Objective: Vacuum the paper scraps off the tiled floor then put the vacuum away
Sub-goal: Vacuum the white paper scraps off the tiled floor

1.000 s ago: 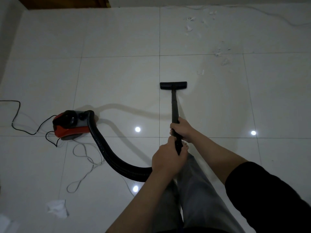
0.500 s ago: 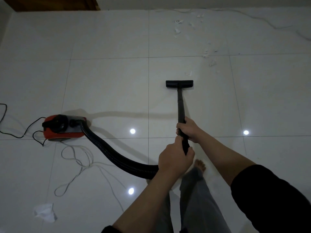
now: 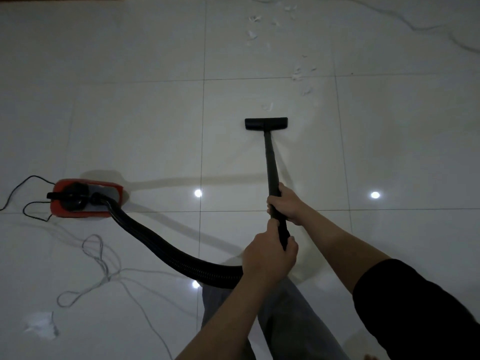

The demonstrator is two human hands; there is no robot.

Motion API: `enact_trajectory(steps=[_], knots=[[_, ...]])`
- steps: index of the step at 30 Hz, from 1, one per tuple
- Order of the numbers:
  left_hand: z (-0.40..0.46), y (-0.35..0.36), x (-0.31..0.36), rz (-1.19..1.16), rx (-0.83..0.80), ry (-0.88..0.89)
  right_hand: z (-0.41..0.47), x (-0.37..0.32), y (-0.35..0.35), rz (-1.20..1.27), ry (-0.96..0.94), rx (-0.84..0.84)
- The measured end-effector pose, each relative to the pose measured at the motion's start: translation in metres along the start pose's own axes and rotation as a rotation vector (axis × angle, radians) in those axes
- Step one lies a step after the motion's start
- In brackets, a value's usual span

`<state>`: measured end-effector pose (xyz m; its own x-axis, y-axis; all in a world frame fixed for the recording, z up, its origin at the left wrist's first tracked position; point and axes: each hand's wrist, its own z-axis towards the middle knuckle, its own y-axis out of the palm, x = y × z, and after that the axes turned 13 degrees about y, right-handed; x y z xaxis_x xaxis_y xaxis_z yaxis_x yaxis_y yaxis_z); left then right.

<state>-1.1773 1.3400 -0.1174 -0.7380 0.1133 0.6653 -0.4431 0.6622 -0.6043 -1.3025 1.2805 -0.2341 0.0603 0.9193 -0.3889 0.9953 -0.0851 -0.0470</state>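
At the far left, low in the view, one crumpled paper piece (image 3: 41, 325) lies on the tiled floor (image 3: 135, 126), well apart from everything that is being cleaned now. Above it a pale cord (image 3: 91, 258) makes loose loops, and a thin black cable (image 3: 31, 196) goes to the red vacuum body (image 3: 85, 201), which stands on the floor at the left. From this body the black ribbed hose (image 3: 166, 250) curves down and to the right, and it goes behind the left hand (image 3: 268, 258). This hand is curled around the lower end of the black wand (image 3: 271, 167); just above it, the right hand (image 3: 285, 205) is wrapped around the same wand, so both hands are clamped on it, one close behind the other but not touching. The wand goes forward to the flat nozzle (image 3: 266, 124), which lies on the floor. Just beyond the nozzle is a small scrap (image 3: 268, 107), and farther to the right and upward a trail of paper scraps (image 3: 301, 74) goes toward the top edge. I judge that the vacuuming step is in progress and far from finished. The next move calls for pushing the nozzle forward over the near scrap, then following the trail to the upper right; the piece at the lower left must also be taken later, and the loose cord should be kept away from the nozzle.
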Motion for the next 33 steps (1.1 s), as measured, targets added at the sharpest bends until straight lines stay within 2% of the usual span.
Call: enact_trajectory(steps=[10, 22, 33], knots=[[0.048, 0.023, 0.049, -0.003, 0.024, -0.045, 0.016, -0.021, -0.064, -0.032, -0.02, -0.034], [0.094, 0.023, 0.058, -0.003, 0.034, -0.03, 0.05, -0.048, -0.087, -0.052, -0.052, -0.037], [0.163, 0.003, 0.056, -0.03, 0.03, -0.115, 0.095, -0.109, -0.1, -0.101, -0.05, -0.041]])
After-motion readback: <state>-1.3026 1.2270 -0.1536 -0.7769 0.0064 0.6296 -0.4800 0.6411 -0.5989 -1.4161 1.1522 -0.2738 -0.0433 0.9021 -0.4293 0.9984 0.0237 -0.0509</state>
